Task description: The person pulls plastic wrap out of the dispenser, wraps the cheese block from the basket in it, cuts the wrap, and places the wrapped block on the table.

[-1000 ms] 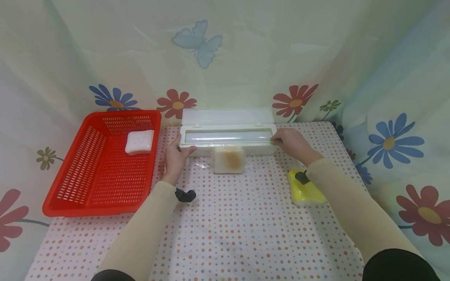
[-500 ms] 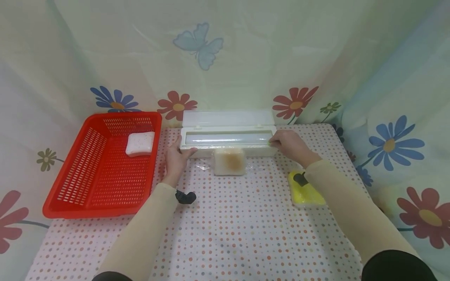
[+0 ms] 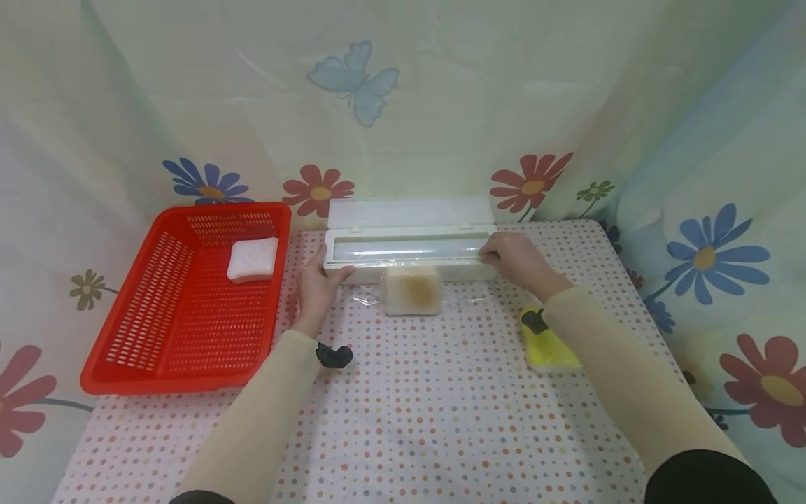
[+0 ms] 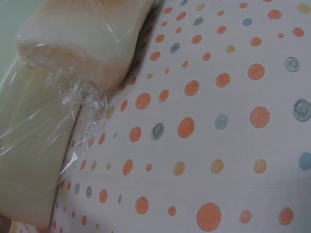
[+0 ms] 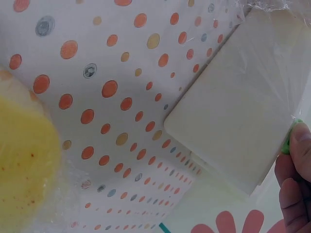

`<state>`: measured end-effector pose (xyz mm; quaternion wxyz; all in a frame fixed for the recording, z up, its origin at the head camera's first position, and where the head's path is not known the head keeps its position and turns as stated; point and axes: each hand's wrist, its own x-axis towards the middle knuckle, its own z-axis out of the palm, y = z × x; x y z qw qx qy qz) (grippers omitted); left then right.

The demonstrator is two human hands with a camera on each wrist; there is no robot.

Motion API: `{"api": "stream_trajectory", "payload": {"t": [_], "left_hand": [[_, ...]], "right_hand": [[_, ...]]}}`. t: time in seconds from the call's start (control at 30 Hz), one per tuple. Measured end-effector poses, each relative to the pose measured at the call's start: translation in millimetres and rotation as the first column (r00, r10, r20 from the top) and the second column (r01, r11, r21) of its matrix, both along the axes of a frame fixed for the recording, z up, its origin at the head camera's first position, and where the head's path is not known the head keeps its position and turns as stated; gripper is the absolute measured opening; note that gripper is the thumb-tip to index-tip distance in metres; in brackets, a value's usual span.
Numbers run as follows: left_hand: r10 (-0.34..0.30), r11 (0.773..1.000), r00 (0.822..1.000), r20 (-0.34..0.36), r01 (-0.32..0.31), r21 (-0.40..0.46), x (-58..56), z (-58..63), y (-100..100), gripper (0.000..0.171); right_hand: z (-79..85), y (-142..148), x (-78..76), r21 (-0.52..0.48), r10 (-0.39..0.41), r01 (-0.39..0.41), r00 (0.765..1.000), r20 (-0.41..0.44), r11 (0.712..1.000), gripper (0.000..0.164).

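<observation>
A long white cling film dispenser (image 3: 466, 270) stands at the back of the table, lid raised, film roll showing inside. My left hand (image 3: 316, 288) grips its left end, thumb along the front. At the right end my right hand (image 3: 518, 260) pinches a small green slider (image 5: 291, 138) on the front edge, between thumb and finger. Clear film runs from the dispenser over a white bread-like block (image 3: 412, 290) with a browned patch, which sits against the front. In the left wrist view, crumpled film (image 4: 80, 97) bunches beside the block; only a sliver of hand shows there.
To the left stands a red slotted basket (image 3: 179, 383) holding a pale speckled block (image 3: 252, 260). A yellow film-wrapped block (image 3: 549, 350) lies under the right forearm. Flowered curtain (image 3: 441, 126) hangs close behind the dispenser.
My right hand has shifted slightly left along the dispenser's front edge with the slider. The left hand keeps its hold, and the bread-like block stays in place.
</observation>
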<state>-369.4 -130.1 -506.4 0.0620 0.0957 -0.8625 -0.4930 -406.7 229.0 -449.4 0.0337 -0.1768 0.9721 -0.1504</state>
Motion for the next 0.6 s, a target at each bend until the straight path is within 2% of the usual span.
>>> {"api": "stream_trajectory", "payload": {"t": [0.33,0.6], "left_hand": [[0.007,1.0,1.0,-0.005,-0.007,-0.01,-1.5,0.7,-4,0.085],[-0.023,0.999,0.999,0.037,0.022,0.045,-1.1,-2.1,-3,0.089]], "right_hand": [[-3.6,-12,-3.3,-0.02,-0.006,0.006,1.0,0.001,1.0,0.018],[-3.9,-61,-6.8,-0.067,0.116,-0.118,0.993,-0.022,0.991,0.015]]}}
